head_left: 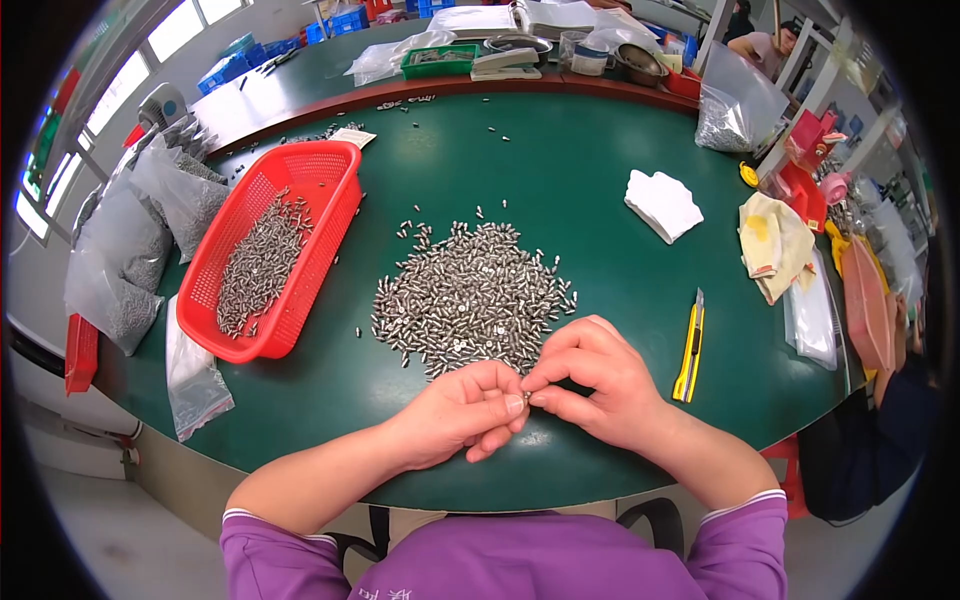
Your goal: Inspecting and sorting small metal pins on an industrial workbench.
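A heap of small silvery metal parts (465, 290) lies on the green tabletop in front of me. At its near edge my left hand (465, 405) and my right hand (590, 375) meet, fingertips pinched together. Between them is one small metal part (527, 396), mostly covered by the fingers. Both hands seem to grip it, the left thumb on one side and the right thumb and forefinger on the other. To the left stands a red perforated basket (335, 205), tilted in view, with many more of the same parts (265, 265) inside.
Clear bags of parts (130, 250) crowd the left edge. Right of the heap lie a yellow utility knife (689, 350), white paper (664, 205) and a stained cloth (775, 245). A green tray (440, 62) stands on the back ledge. Another person (765, 50) is at far right.
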